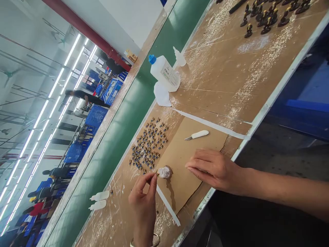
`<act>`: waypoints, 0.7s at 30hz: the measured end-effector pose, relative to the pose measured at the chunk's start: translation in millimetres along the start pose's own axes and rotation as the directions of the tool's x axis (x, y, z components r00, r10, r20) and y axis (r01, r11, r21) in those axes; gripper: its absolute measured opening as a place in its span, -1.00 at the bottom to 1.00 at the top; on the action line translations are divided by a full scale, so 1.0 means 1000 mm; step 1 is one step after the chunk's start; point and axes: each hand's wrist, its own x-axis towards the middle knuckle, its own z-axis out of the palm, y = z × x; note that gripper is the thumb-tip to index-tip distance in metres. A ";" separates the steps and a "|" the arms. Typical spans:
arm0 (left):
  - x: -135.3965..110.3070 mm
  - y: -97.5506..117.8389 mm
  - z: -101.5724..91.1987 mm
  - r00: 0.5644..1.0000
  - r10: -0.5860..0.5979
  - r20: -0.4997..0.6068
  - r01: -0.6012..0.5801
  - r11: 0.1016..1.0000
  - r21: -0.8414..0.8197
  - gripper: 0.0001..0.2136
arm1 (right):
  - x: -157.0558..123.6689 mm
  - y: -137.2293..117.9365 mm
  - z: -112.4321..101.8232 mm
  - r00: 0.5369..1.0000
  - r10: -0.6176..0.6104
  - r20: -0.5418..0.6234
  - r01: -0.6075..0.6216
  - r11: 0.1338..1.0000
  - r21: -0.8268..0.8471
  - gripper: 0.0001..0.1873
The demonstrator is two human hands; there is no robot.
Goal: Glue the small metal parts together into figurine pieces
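Note:
My left hand [144,192] is closed in a pinch, thumb against forefinger, around something too small to make out. Its fingertips are at the edge of a small round pot [164,172] with a whitish, clear-looking top. My right hand [214,168] hangs over the brown cardboard sheet [177,147], fingers pressed together and nothing visible in them. Beyond it on the sheet lies a craft knife [197,135] with a white handle. Many tiny blue and gold painted pieces [146,145] stand in a cluster behind the pot.
A large white bottle with a blue cap [166,72] and a small dropper bottle [180,57] stand at the back. Two more dropper bottles [99,196] lie at left. Dark figurines [267,17] occupy the far right. A green strip [123,127] borders the bench; people work beyond.

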 end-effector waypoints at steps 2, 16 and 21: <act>0.004 0.003 0.001 0.999 0.028 0.017 -0.029 0.999 0.040 -0.79 | 0.000 0.000 0.000 1.000 0.001 -0.002 -0.001 1.000 0.007 -0.87; 0.014 0.007 0.005 0.993 0.073 0.090 -0.091 0.972 0.217 -0.80 | 0.001 0.000 -0.002 1.000 0.014 -0.006 -0.014 0.999 0.036 -0.85; 0.015 0.007 0.006 0.991 0.083 0.105 -0.105 0.970 0.218 -0.79 | -0.002 0.001 -0.001 0.999 0.031 0.018 -0.032 0.999 0.031 -0.84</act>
